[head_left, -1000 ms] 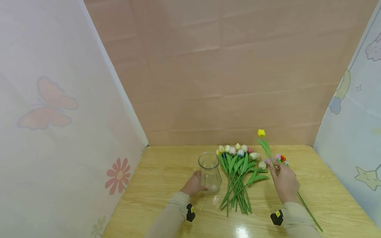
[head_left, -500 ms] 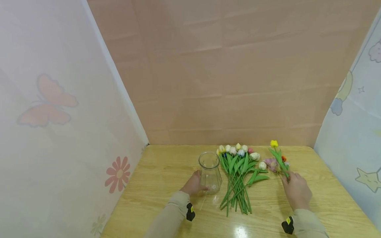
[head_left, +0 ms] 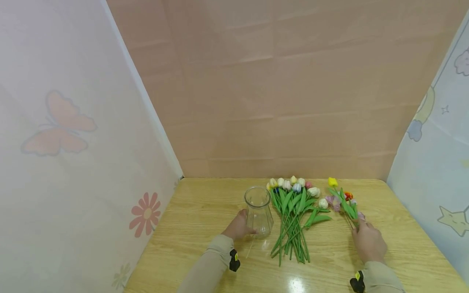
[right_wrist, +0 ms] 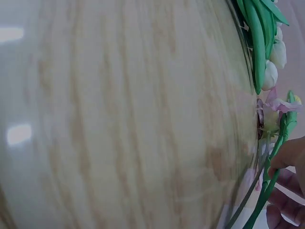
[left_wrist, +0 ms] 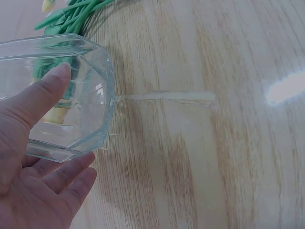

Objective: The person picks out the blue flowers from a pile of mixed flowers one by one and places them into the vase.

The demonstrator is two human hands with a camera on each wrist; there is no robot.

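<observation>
Now, at lower right, our right grip (head_left: pixel 370 242) is pinching the yellow flower (head_left: pixel 332 182) by its stem, near pink flowers (head_left: pixel 333 202); perhaps we are sorting. At lower middle, our left grip (head_left: pixel 239 226) is holding the glass vase (head_left: pixel 259 219). Next, we are probably needing a steady pinch.

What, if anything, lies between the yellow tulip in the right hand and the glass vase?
The bunch of tulips lies on the table between the yellow tulip and the glass vase, with a pinkish flower nearer the yellow tulip. Nothing visible blocks the space above them.
</observation>
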